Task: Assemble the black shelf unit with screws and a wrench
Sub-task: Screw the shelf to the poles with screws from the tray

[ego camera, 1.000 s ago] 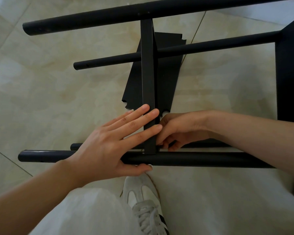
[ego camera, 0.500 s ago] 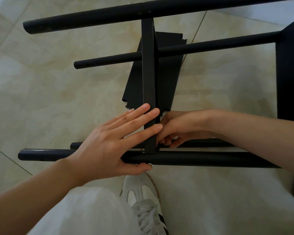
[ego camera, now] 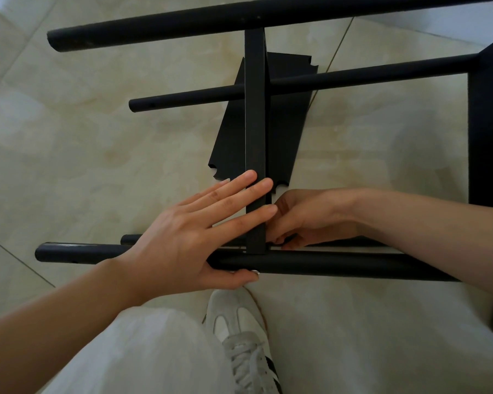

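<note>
Little has moved since the earlier frames: the right hand (ego camera: 308, 220) has only shifted its curled fingers slightly at the joint, and the left hand (ego camera: 188, 237) has stayed put.

The shelf unit lies on its side on the floor (ego camera: 83, 155), its near post (ego camera: 339, 264) running across just above the shoe (ego camera: 239, 322). An upright shelf board (ego camera: 255, 137) spans from that post to the far post (ego camera: 211, 22). The left hand is spread, straight fingers pressing flat on the board's edge, thumb hooked under the near post. The right hand's fingers curl in beside the board's lower end, apparently pinching something small; whether it is a screw or the wrench I cannot tell. A spare board (ego camera: 285, 132) lies flat on the floor beneath.

The step looks like starting a fastener where board meets post. Keeping the left hand's pressure steady should hold the holes lined up; the fastener wants turning gently by fingertip first, since a crooked start would likely bind.
</note>
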